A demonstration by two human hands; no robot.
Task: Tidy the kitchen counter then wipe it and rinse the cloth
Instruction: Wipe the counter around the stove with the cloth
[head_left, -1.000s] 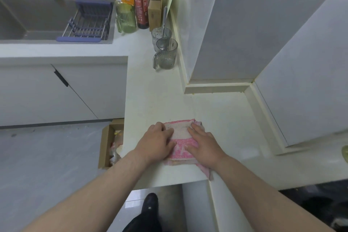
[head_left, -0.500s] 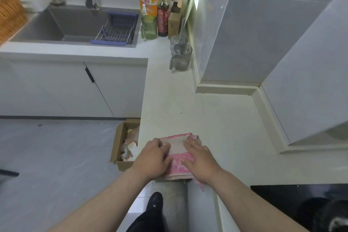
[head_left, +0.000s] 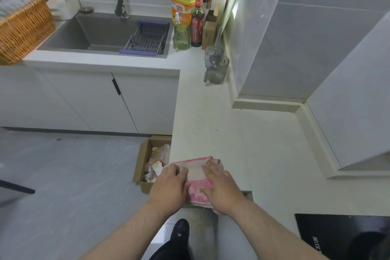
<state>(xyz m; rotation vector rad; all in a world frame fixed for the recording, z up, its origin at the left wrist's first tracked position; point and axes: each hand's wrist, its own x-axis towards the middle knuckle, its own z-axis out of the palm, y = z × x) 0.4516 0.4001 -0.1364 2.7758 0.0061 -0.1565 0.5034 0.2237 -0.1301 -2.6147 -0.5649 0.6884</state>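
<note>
The white counter [head_left: 213, 116] is seen as an L, with the sink [head_left: 101, 31] set into its far left run. A folded pink cloth [head_left: 198, 177] is laid at the counter's near edge, well apart from the sink. The left hand [head_left: 168, 188] is pressed flat on the cloth's left part, fingers extended and slightly spread; nothing is gripped. The right hand [head_left: 221, 188] is likewise laid flat and open on the cloth's right part. A wicker basket [head_left: 23, 29] is noted left of the sink. An open cardboard box [head_left: 147, 162] with rubbish stands on the floor just left of the cloth. A yellow detergent bottle [head_left: 182, 4], a dark bottle [head_left: 197, 25] and a grey ribbed cup [head_left: 217, 68] are grouped right of the sink, far behind the cloth.
</note>
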